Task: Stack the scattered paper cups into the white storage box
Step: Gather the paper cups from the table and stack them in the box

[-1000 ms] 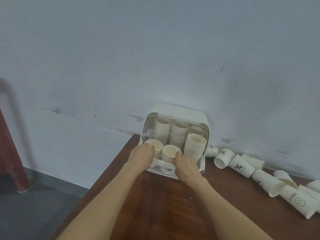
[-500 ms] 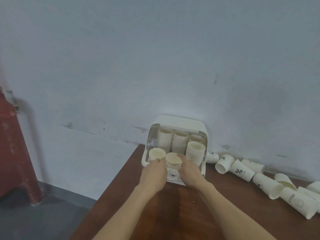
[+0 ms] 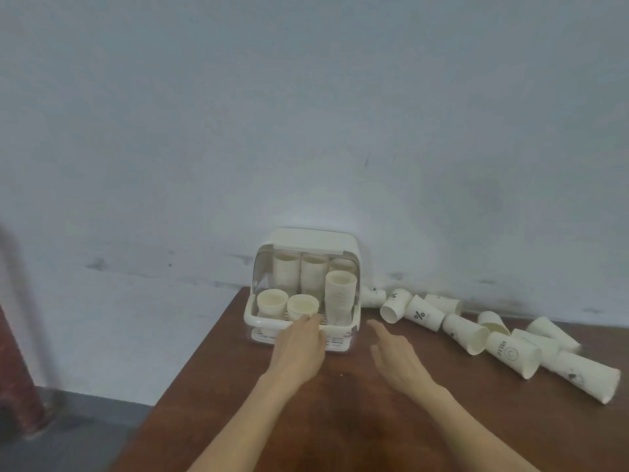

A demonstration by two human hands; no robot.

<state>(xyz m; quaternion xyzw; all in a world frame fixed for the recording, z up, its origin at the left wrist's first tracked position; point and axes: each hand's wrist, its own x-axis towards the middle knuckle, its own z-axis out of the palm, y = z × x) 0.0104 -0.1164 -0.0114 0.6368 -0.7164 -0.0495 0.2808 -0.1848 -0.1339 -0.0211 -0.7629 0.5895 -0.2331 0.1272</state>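
Note:
The white storage box (image 3: 340,241) stands open at the back of the brown table against the wall. Inside are tall cup stacks (image 3: 340,294) and two short front stacks (image 3: 271,303). My left hand (image 3: 299,349) rests at the box's front rim, its fingertips touching the middle front cup (image 3: 303,306); it holds nothing. My right hand (image 3: 396,357) hovers over the table to the right of the box, fingers spread and empty. Scattered paper cups (image 3: 423,315) lie on their sides along the wall to the right.
The brown table (image 3: 357,420) ends at a left edge near the box, with grey floor (image 3: 68,437) below. A dark red post (image 3: 17,386) stands at the far left. The blue-grey wall runs right behind the box and cups.
My right hand has let go of the middle front cup and drawn back to the right. My left hand has shifted right from the left cup to the box front.

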